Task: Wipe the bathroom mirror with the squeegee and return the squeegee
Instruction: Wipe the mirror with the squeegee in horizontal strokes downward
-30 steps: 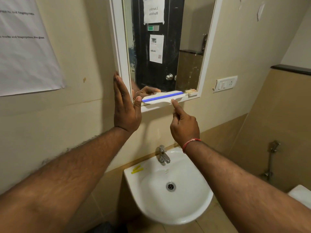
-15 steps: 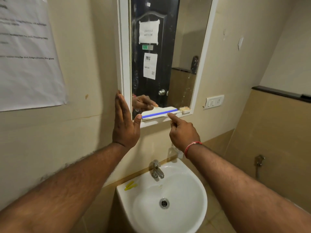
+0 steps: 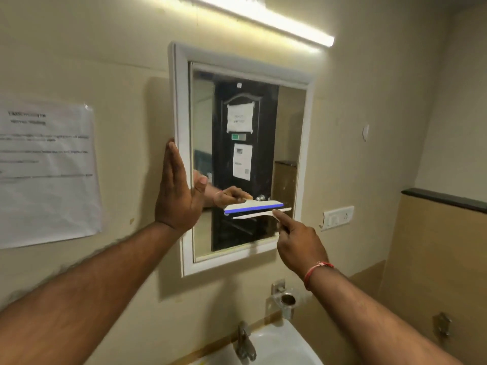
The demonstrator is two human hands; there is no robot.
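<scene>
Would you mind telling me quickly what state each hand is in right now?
Left hand: open, flat against the mirror frame.
Right hand: holding the squeegee.

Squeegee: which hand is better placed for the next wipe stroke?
Right. The right hand grips the squeegee against the mirror glass; the left hand rests flat on its white frame, holding nothing.
</scene>
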